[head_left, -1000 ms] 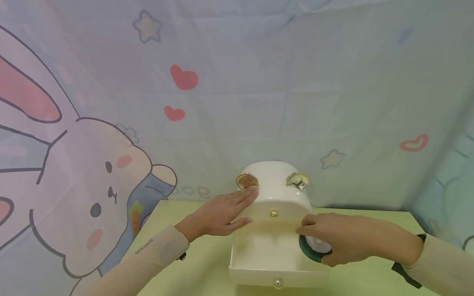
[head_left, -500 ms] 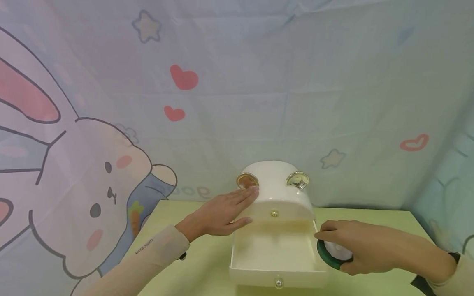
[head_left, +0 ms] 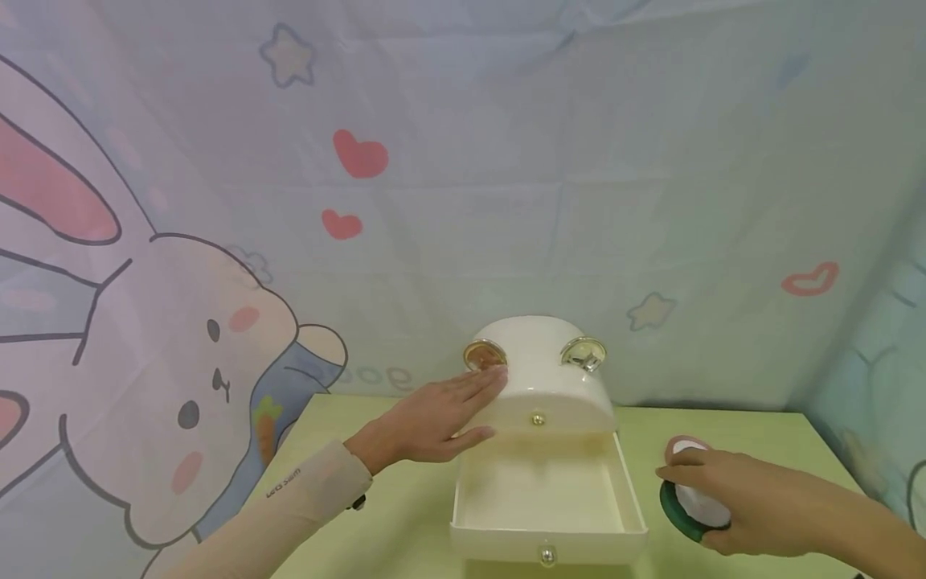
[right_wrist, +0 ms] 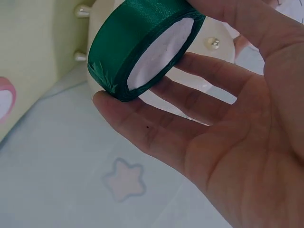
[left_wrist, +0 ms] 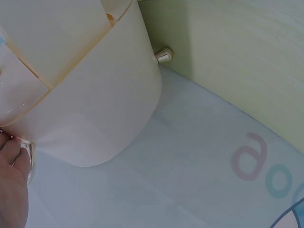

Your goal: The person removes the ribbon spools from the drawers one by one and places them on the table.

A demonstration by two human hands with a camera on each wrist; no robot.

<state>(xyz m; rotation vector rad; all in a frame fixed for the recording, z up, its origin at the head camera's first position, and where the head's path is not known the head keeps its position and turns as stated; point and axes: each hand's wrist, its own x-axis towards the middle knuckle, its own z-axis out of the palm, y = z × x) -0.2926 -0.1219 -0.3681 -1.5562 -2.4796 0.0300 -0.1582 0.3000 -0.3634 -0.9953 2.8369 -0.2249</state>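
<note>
My right hand (head_left: 767,503) grips a roll of green satin ribbon (right_wrist: 118,42) between thumb and fingers. The roll has a white core and is to the right of the pulled-out drawer (head_left: 550,544), above the green tabletop. With straight fingers my left hand (head_left: 430,418) rests on the left side of a glossy cream storage box (head_left: 538,354), close by its gold-rimmed ear (head_left: 483,354). The drawer's visible inside holds nothing. In the left wrist view only some fingers (left_wrist: 12,156) show, at the box's edge.
A pink ribbon roll (head_left: 680,442) lies on the tabletop (head_left: 745,434) just beyond my right hand, partly hidden by it. Round knobs sit on the box front (head_left: 538,419) and the drawer. Behind the table hangs a printed cloth (head_left: 463,265) with a rabbit, hearts and stars.
My right hand has moved right with the green ribbon roll, from over the drawer's right edge to beside it. The pink roll has come into sight. My left hand has stayed put.
</note>
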